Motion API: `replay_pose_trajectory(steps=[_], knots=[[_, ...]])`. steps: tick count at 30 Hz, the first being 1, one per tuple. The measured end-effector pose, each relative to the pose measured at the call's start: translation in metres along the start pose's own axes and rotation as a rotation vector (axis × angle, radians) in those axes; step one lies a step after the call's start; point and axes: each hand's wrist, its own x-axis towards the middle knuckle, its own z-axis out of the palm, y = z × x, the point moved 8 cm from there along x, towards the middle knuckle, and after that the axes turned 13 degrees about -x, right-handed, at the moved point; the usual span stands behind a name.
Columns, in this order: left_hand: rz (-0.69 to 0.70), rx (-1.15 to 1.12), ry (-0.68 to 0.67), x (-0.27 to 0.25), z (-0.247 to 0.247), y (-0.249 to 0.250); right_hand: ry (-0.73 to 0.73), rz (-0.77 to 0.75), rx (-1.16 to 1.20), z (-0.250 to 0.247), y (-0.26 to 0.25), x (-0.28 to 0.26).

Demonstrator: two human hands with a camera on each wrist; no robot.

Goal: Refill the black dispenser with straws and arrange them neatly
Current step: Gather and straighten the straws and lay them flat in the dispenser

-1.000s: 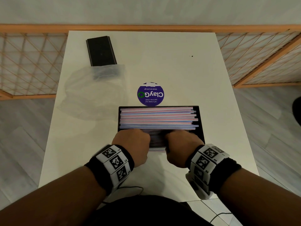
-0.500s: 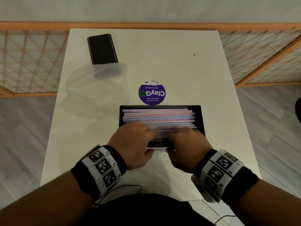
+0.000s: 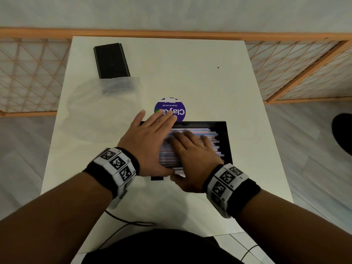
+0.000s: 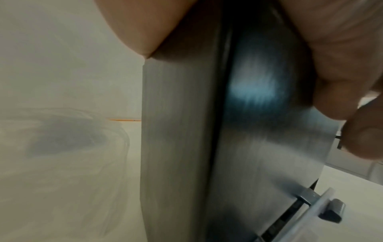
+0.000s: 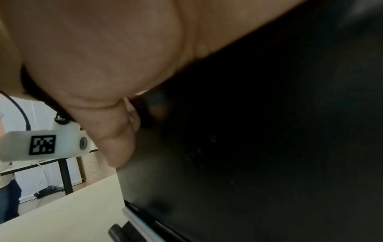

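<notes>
Pressing flat on the straws [image 3: 192, 133], both hands work side by side over the black dispenser [image 3: 227, 141]. Left hand [image 3: 146, 141]: fingers straight and together, laid across the left part of the open tray, fingertips [image 3: 167, 116] reaching past its far rim and over the round purple sticker [image 3: 180, 111]; thumb along the near wall. Right hand [image 3: 192, 155]: fingers extended and slightly spread on top of the straw layer, thumb down at the near front of the box. Neither hand curls round anything; the two are nearly touching at the thumbs.

Left wrist view: dark brushed front wall of the dispenser [image 4: 182, 147], a fingertip resting at its top edge; a straw [image 4: 311, 212] pokes from the slot low on the front. Right wrist view: palm and thumb [image 5: 118, 147] against the black wall [image 5: 228, 180], a pale straw [image 5: 140, 227] in the slot at the bottom.

Straws pink, blue and white, lying lengthwise left to right, blurred under the hands. Dispenser sits at mid-counter [image 3: 190, 73], nearer the front edge than the far one.

Outward: clear plastic bag [image 3: 99, 111] crumpled toward the left edge; a black lid-like panel [image 3: 111, 60] near the far left corner, its near end under the bag. Wooden lattice railing [image 3: 32, 73] beyond the counter.
</notes>
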Motion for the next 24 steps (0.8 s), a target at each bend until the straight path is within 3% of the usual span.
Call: replay_pose_trajectory(steps=[2, 6, 7, 10, 15, 18, 24], knots=[[0.01, -0.012, -0.008, 0.008, -0.003, -0.002, 0.113, 0.009, 0.028, -0.017, 0.0, -0.002], [0.042, -0.146, 0.039, 0.011, -0.009, -0.006, 0.584, 0.055, 0.083, -0.046, 0.004, -0.041], [0.039, -0.211, 0.075, 0.01, -0.011, -0.007, 0.608, 0.051, 0.117, -0.042, 0.004, -0.05], [0.004, -0.318, 0.144, 0.009, -0.014, -0.01, 0.408, 0.043, 0.152, 0.0, 0.002, -0.054], [0.001, -0.313, 0.146, 0.009, -0.014, -0.01, -0.045, 0.055, -0.105, 0.074, -0.004, -0.017], [-0.004, -0.295, 0.139, 0.009, -0.013, -0.01, -0.155, 0.07, -0.171, 0.086, -0.003, -0.003], [-0.004, -0.266, 0.135, 0.009, -0.011, -0.01, -0.217, 0.075, -0.21, 0.082, -0.004, -0.002]])
